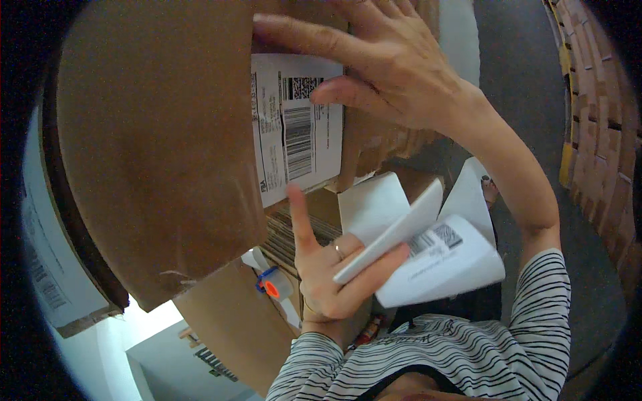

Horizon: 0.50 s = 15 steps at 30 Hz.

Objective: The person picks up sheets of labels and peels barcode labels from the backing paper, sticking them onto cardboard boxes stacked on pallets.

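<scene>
A white shipping label (321, 150) with barcodes lies on the side of a large brown cardboard box (154, 147). My right hand (401, 63) reaches over its upper part, fingers spread; the thumb is at the label and the upper fingertips run out of the picture. Below it, my left hand (334, 274) grips a folded strip of white label sheets (441, 264) between thumb and fingers. Its index finger stretches up to the lower edge of the label on the box. Part of the strip fans out behind the hand, with print showing on the front fold.
A tape dispenser (271, 284) with blue and orange parts sits below the box, near stacked flat cardboard (294, 234). Another labelled box (57, 267) stands at the far left. Along the right runs a grey floor (518, 87) beside stacked cartons (595, 147).
</scene>
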Tool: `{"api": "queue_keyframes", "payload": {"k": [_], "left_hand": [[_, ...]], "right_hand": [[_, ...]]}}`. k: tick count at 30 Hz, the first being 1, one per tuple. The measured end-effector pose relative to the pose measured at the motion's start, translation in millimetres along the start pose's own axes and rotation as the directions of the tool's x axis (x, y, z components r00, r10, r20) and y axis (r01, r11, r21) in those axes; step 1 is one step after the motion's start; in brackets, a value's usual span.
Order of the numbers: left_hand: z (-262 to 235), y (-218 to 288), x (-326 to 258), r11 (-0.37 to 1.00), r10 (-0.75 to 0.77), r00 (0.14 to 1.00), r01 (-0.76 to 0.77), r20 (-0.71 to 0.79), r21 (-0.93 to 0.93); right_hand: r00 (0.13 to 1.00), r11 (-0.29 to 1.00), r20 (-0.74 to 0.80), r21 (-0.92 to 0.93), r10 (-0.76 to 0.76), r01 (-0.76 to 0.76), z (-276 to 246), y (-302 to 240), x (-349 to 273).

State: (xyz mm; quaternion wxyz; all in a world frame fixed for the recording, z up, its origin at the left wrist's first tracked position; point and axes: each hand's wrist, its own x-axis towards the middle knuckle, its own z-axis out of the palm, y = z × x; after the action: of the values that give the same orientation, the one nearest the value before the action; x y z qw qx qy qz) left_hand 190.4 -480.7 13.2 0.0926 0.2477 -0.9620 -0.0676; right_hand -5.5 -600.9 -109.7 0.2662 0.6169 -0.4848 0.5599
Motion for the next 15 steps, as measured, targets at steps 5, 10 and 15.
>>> {"api": "queue_keyframes", "payload": {"k": [5, 10, 15], "left_hand": [[6, -5, -40, 0.945, -0.012, 0.997, -0.015, -0.081, -0.327], [29, 3, -86, 0.748, -0.287, 0.943, 0.11, -0.17, -0.655], [41, -23, -132, 0.661, -0.259, 0.96, 0.097, -0.105, -0.744]], "right_hand": [[0.902, 0.577, 0.193, 0.712, 0.386, -0.4, -116, -50, 5], [0.881, 0.531, 0.473, 0.748, -0.006, -0.398, -198, -106, -8], [0.832, 0.729, 0.536, 0.511, 0.144, -0.455, -187, -174, -24]]}}
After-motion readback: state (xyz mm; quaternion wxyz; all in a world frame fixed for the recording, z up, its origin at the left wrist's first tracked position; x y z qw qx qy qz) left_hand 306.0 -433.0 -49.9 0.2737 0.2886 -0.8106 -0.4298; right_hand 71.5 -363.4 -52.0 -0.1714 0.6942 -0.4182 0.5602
